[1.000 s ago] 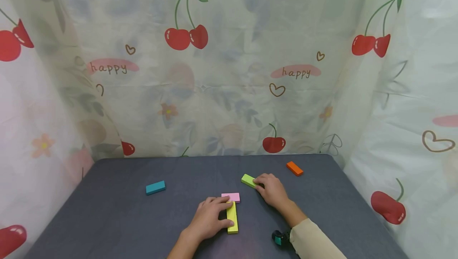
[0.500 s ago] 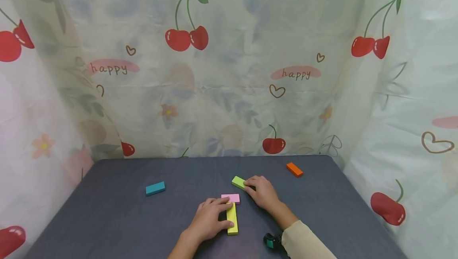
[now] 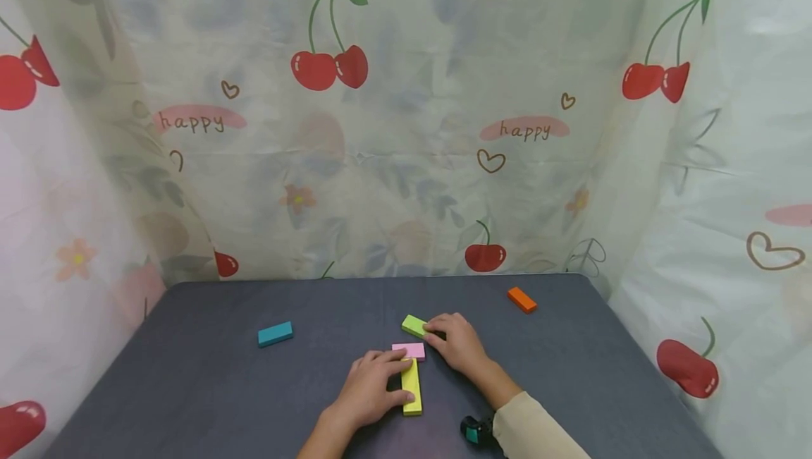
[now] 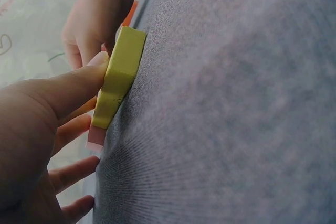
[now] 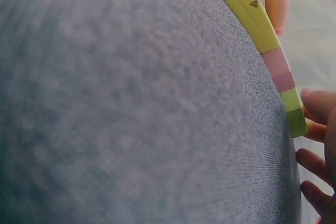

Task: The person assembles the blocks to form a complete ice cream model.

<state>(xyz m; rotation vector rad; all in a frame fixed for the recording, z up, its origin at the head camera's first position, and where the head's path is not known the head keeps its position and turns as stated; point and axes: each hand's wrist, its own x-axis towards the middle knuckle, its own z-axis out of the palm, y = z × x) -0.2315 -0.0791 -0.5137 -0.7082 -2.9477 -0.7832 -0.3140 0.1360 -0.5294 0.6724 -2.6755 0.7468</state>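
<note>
A yellow block (image 3: 411, 392) lies lengthwise on the dark table, its far end against a pink block (image 3: 415, 350) set crosswise. My left hand (image 3: 371, 387) rests over both, its thumb and index fingertip pressing on the yellow one; another fingertip reaches the pink one. Just beyond, my right hand (image 3: 464, 347) pinches the right end of a lime-green block (image 3: 414, 326), which sits slanted on the table and apart from the pink block. In the left wrist view the left thumb (image 4: 79, 88) touches the yellow block's upper edge.
A teal block (image 3: 275, 334) lies at the left, and an orange block (image 3: 522, 300) near the far right corner. The grey cloth-covered table (image 3: 209, 388) ends at cherry-patterned curtains (image 3: 406, 127). A black device (image 3: 474, 431) is strapped at the right wrist.
My right hand has slid the lime-green block leftward, to just beyond the pink block. The left hand, the yellow block and the pink block have stayed in place.
</note>
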